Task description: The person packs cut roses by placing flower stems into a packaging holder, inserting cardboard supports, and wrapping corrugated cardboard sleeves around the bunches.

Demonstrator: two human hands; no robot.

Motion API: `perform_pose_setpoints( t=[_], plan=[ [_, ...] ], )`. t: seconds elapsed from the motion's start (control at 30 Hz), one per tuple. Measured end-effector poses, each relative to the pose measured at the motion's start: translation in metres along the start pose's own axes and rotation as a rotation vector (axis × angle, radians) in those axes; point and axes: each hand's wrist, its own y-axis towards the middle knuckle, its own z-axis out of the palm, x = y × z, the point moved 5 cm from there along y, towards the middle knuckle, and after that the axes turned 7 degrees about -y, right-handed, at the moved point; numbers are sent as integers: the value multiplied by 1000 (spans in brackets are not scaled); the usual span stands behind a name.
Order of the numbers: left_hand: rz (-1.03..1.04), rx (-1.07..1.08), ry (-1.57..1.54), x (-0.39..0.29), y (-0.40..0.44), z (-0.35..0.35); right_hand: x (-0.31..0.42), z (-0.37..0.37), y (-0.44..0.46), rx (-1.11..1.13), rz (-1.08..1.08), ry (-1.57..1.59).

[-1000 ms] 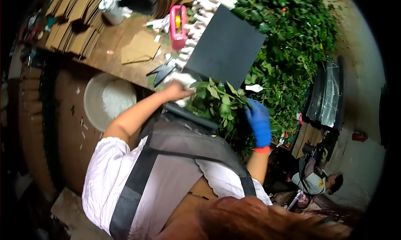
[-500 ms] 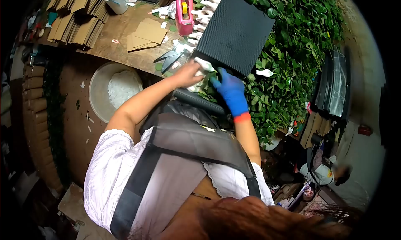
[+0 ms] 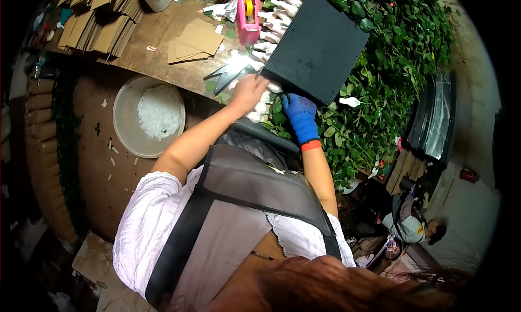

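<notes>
My left hand [image 3: 251,93] is bare, with its fingers stretched out at the lower left corner of a black ribbed board [image 3: 320,46]. Its fingertips touch or nearly touch a white-wrapped rose [image 3: 275,88], whose bud points left. My right hand [image 3: 300,112], in a blue knit glove with an orange cuff, is closed at the stem end of that rose; the board's edge and leaves partly hide the fingers. More white-wrapped roses [image 3: 266,45] line the board's left side. Black-bladed scissors [image 3: 223,77] lie left of my left hand.
A pink tape dispenser [image 3: 248,27], cardboard squares [image 3: 199,38] and cardboard stacks [image 3: 103,32] are on the table. Leafy stems [image 3: 380,89] heap up at right, with one white bud [image 3: 350,102] on them. A bucket of white pieces [image 3: 120,122] stands below left. Another person [image 3: 410,225] is at far right.
The rose has gone from above the board's front edge to lower, partly under it. My left fingers have straightened toward the board; my right hand has moved slightly down and right.
</notes>
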Motion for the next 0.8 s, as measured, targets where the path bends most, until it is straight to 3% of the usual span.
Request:
perform_pose_setpoints(
  t=[0.03, 0.13, 0.17, 0.27, 0.3, 0.33, 0.4, 0.43, 0.53, 0.63, 0.73, 0.77, 0.8],
  plan=[
    [-145, -97, -182, 4, -4, -2, 2, 0, 0, 0, -2, -6],
    [-99, -176, -268, 6, -8, -12, 7, 4, 2, -16, 20, 62],
    [29, -304, -307, -9, -7, -18, 8, 4, 3, -4, 24, 59],
    [-124, -510, -586, 28, -1, -30, 8, 0, 2, 30, 29, 54],
    [-281, -509, -682, 48, 0, -39, 7, 0, 1, 40, 29, 59],
    [-245, -440, -632, 54, 6, -47, 5, -1, 0, 49, 24, 60],
    [-399, -32, -402, 81, 5, -43, 2, -4, -1, 91, 0, 102],
    [-161, -73, -118, 56, 5, -44, 4, -6, -1, 109, -13, 126],
    [-405, 214, 64, 18, 0, -25, 11, -10, 0, 107, 0, 59],
    [-173, 97, 101, 34, 1, -2, 15, -4, 3, 155, 33, 14],
    [-130, -128, -150, 39, -11, -1, 14, 2, 3, 85, 11, 28],
    [-222, -195, -227, 31, -13, -6, 15, 1, 1, -3, -4, 27],
    [-174, -351, -234, 63, -10, -11, 13, 4, 0, 12, -2, 31]
  ],
)
